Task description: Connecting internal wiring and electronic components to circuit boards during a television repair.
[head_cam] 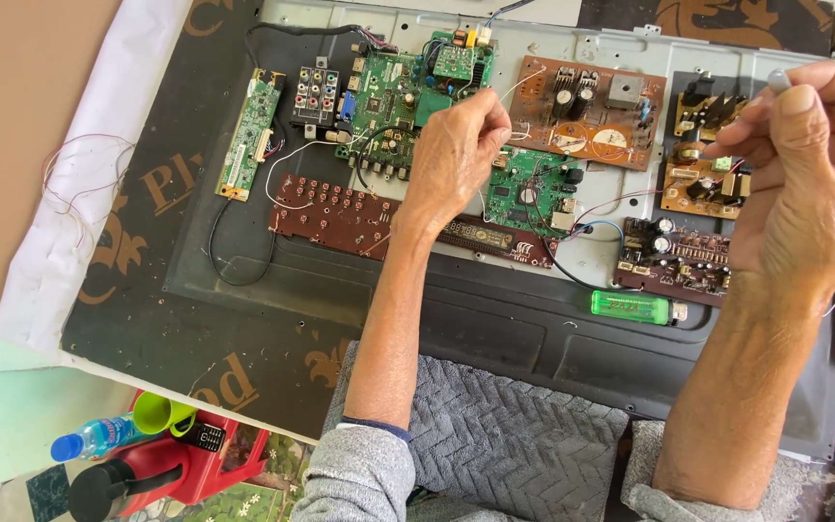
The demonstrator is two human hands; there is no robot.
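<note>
1. My left hand (456, 155) is raised over the green main board (408, 87). Thumb and forefinger are pinched on a thin pale wire (519, 82) that runs up and to the right, over the brown power board (587, 111).
2. My right hand (799, 184) is held high at the right edge of the metal back panel (495, 319). Its fingers are curled and closed around a small pale item at the thumb tip; what that item is, I cannot tell. I judge it to be the far end of the same wire, but the span between my hands is too fine to trace.
3. Work state, as I judge it: several circuit boards lie loose on the panel, including the narrow green board (251, 135), the long brown key board (340, 215) and the small brown boards at right. Some leads are attached; others trail free.
4. The wire in hand is joined to no board that I can see, so its connection appears outstanding.
5. A green lighter (630, 307) lies on the panel, just below the lower brown amplifier board (674, 256), untouched.
</note>
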